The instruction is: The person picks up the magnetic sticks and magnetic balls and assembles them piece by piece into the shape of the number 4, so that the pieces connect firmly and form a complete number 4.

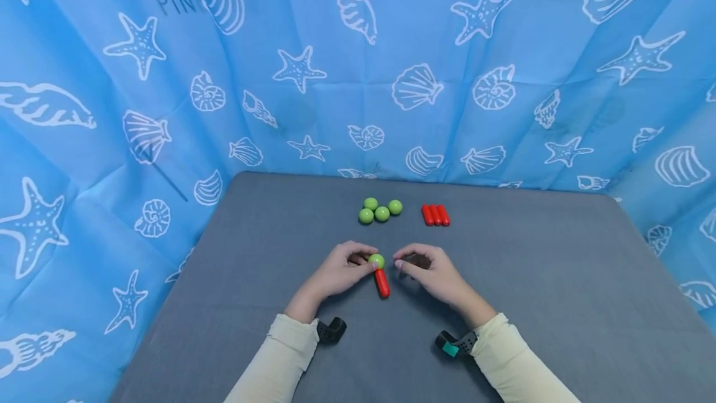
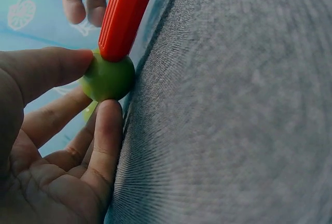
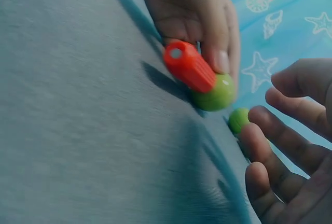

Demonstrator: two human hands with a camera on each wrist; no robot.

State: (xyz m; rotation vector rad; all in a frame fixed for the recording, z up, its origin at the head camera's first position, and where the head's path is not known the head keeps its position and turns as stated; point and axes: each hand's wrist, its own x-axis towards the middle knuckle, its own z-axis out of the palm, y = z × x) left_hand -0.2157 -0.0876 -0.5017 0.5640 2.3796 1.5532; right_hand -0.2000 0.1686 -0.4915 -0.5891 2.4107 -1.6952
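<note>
My left hand (image 1: 342,268) pinches a green ball (image 2: 108,77) between thumb and fingertips, low over the grey cloth. A red ribbed rod (image 1: 382,283) touches that ball end to end and points toward the near side. In the right wrist view, the rod's free end (image 3: 176,53) shows a small silvery disc. To the right of the ball and rod, my right hand (image 1: 433,272) hovers apart from them, fingers loosely bent. Nothing lies between its thumb and fingers (image 3: 267,130).
Several loose green balls (image 1: 382,213) sit in a cluster farther back on the grey-covered table (image 1: 537,278). Three red rods (image 1: 436,215) lie side by side to their right. A blue curtain (image 1: 358,67) with white shells hangs behind the table.
</note>
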